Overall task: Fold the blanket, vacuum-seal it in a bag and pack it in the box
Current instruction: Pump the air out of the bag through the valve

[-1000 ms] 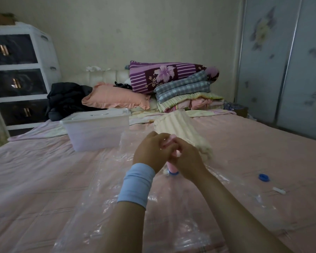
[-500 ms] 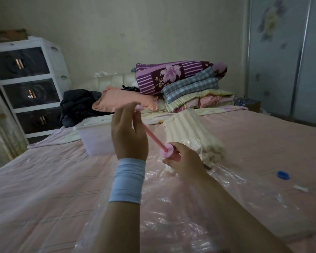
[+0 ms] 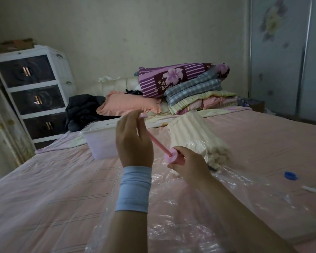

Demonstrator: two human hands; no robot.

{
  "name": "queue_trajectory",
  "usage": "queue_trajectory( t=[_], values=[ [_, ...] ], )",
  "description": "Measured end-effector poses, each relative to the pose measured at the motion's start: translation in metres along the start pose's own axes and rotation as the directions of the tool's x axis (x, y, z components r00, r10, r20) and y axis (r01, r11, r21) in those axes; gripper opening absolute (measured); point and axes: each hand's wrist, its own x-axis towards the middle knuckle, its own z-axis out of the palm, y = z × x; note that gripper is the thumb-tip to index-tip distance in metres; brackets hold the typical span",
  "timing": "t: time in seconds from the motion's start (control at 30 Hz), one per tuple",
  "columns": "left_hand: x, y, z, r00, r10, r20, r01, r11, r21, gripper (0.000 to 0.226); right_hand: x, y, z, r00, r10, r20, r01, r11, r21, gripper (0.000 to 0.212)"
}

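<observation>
— How far along was it?
— The blanket (image 3: pixel 195 137) was folded and lay inside the clear bag (image 3: pixel 186 221), just beyond the hands, in the middle of the bed (image 3: pixel 44 189). The right hand (image 3: pixel 189 166) had its fingers curled round the barrel of the pink pump (image 3: pixel 173 157). The left hand (image 3: pixel 133 143) was clamped on its handle, rod drawn out.
— So what was left?
— Most of the sealing, I'd judge: the bag looked loose and crinkled. The blue cap (image 3: pixel 290 175) lay off, near right. The box (image 3: pixel 100 143) sat far left, not yet packed.

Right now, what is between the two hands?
In the head view, the pink pump's rod spans the gap, from the left hand to the barrel gripped by the right hand.
</observation>
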Motion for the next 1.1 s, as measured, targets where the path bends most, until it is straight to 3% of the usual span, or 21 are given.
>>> queue_trajectory(
  t=[0.1, 0.17, 0.23, 0.3, 0.4, 0.47, 0.53, 0.6, 0.67, 0.73, 0.77, 0.8, 0.87, 0.93, 1.0, 1.1],
  values=[
    [-0.043, -0.005, 0.015, 0.959, -0.118, 0.256, 0.125, 0.992, -0.011, 0.017, 0.000, 0.000, 0.002, 0.999, -0.029, -0.025, 0.028, 0.999, -0.032, 0.051],
    [-0.066, -0.010, 0.021, 0.834, -0.219, 0.506, 0.232, 0.972, 0.039, 0.014, 0.000, -0.002, 0.003, 1.000, -0.018, -0.013, 0.017, 0.999, -0.038, 0.044],
    [-0.070, -0.012, 0.022, 0.784, -0.255, 0.565, 0.261, 0.963, 0.071, 0.015, -0.001, -0.003, 0.003, 1.000, -0.008, 0.000, 0.008, 1.000, -0.030, 0.040],
    [-0.059, -0.009, 0.018, 0.868, -0.176, 0.464, 0.178, 0.983, 0.041, 0.016, -0.002, -0.001, 0.002, 1.000, -0.027, -0.015, 0.027, 0.999, -0.017, 0.047],
    [-0.032, 0.000, 0.010, 0.987, -0.025, 0.161, 0.029, 0.999, -0.027, 0.019, -0.001, 0.001, -0.003, 1.000, -0.007, -0.005, 0.007, 1.000, 0.028, 0.052],
    [-0.023, 0.004, 0.006, 1.000, -0.021, -0.022, 0.019, 0.998, -0.053, 0.017, -0.002, 0.003, -0.004, 1.000, 0.002, 0.000, -0.002, 0.999, 0.037, 0.050],
    [-0.032, 0.000, 0.010, 0.999, -0.026, -0.039, 0.024, 0.998, -0.055, 0.016, -0.003, 0.004, -0.002, 1.000, -0.005, -0.003, 0.005, 0.999, 0.037, 0.051],
    [-0.054, -0.006, 0.017, 0.986, -0.066, 0.156, 0.074, 0.996, -0.048, 0.017, -0.004, 0.002, 0.000, 1.000, -0.024, -0.009, 0.024, 1.000, 0.013, 0.050],
    [-0.075, -0.014, 0.022, 0.864, -0.179, 0.471, 0.214, 0.977, -0.022, 0.023, -0.004, -0.001, 0.001, 1.000, -0.019, -0.014, 0.018, 1.000, -0.016, 0.038],
    [-0.080, -0.019, 0.021, 0.738, -0.228, 0.635, 0.258, 0.965, 0.047, 0.030, -0.004, -0.003, 0.000, 1.000, -0.008, -0.016, 0.007, 1.000, -0.022, 0.033],
    [-0.075, -0.019, 0.019, 0.746, -0.195, 0.637, 0.210, 0.976, 0.053, 0.029, -0.005, -0.003, 0.000, 1.000, -0.018, -0.017, 0.017, 1.000, -0.023, 0.037],
    [-0.067, -0.017, 0.016, 0.800, -0.122, 0.588, 0.133, 0.991, 0.024, 0.025, -0.005, -0.002, 0.000, 0.999, -0.031, -0.017, 0.030, 0.999, -0.022, 0.043],
    [-0.044, -0.006, 0.009, 0.923, -0.003, 0.384, 0.028, 0.998, -0.059, 0.018, -0.004, 0.002, -0.002, 0.999, -0.025, -0.020, 0.025, 1.000, 0.009, 0.052],
    [-0.019, 0.003, 0.003, 0.990, 0.035, 0.139, -0.023, 0.996, -0.089, 0.017, -0.004, 0.004, -0.004, 1.000, 0.005, -0.019, -0.005, 0.999, 0.047, 0.051],
    [-0.006, 0.008, 0.000, 0.999, 0.030, -0.012, -0.031, 0.996, -0.086, 0.016, -0.004, 0.006, -0.003, 1.000, 0.009, -0.015, -0.008, 0.999, 0.046, 0.050],
    [-0.024, 0.003, 0.008, 0.999, -0.022, 0.039, 0.023, 0.999, -0.030, 0.017, -0.006, 0.006, 0.001, 1.000, 0.000, -0.024, 0.001, 0.999, 0.034, 0.052]
  ],
)
